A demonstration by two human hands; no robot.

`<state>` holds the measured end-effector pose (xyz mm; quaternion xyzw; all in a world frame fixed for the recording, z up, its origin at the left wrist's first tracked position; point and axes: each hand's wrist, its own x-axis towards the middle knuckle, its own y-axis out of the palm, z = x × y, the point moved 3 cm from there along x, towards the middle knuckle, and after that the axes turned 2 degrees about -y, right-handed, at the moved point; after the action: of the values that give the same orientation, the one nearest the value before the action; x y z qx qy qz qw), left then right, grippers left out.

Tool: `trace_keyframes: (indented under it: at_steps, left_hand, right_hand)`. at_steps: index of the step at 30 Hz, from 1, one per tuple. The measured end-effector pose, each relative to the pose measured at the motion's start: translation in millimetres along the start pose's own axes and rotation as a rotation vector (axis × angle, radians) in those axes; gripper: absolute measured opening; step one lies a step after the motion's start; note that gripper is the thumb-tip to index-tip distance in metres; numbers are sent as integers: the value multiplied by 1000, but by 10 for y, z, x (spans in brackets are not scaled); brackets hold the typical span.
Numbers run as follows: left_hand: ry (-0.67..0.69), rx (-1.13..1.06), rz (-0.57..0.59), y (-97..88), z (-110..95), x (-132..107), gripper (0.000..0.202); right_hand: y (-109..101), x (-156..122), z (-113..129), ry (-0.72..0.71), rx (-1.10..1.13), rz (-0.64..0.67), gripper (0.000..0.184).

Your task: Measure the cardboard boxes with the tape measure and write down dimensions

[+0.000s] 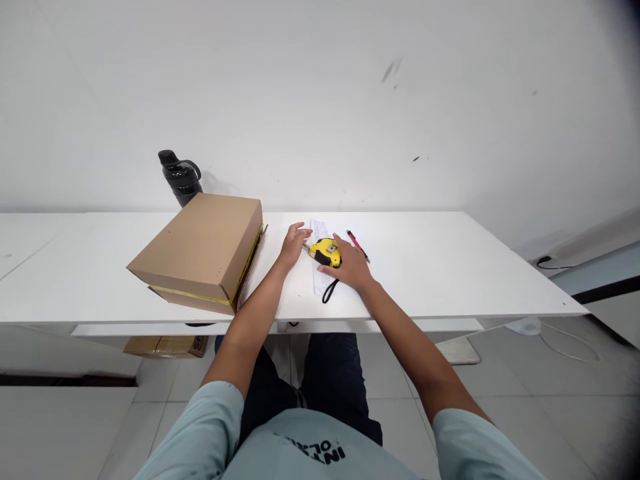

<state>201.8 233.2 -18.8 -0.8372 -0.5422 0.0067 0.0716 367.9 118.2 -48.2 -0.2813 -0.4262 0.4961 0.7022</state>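
Note:
A yellow and black tape measure (325, 252) lies over a strip of white paper (319, 231) on the table, its black wrist strap (330, 291) trailing toward the front edge. My right hand (353, 265) grips the case from the right, thumb low and fingers over the top. Just left of the tape's metal end is my left hand (294, 244), its fingers apart and pointing right; whether it touches the tape end is unclear. Beyond my right hand lies a red and black pen (357, 245).
To the left sits a large brown cardboard box (200, 247) with a yellow band around it, close to my left forearm. Behind it stands a black bottle (181, 177) by the wall. The white table (450, 273) ends at an angled right edge. Another cardboard box (165, 347) is underneath.

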Motion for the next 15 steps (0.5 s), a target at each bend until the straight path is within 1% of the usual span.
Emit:
trace_keyframes:
  at_steps: [2,5,10,15]
  left_hand:
    - [20,66,33,37,2,-9,48]
    - [60,181,45,45,30,-27,53]
    - [171,573,59,-10,65,-85,44]
    - [192,701,83,-19,51,-112,42]
  right_hand:
    - [-6,1,-12,32,16,-23,111]
    - [-14,0,-36,81,58,-59,106]
    - [-25,-19,-97,164,117,-152,101]
    - [-52,-34,-110,209,167,-202,98]
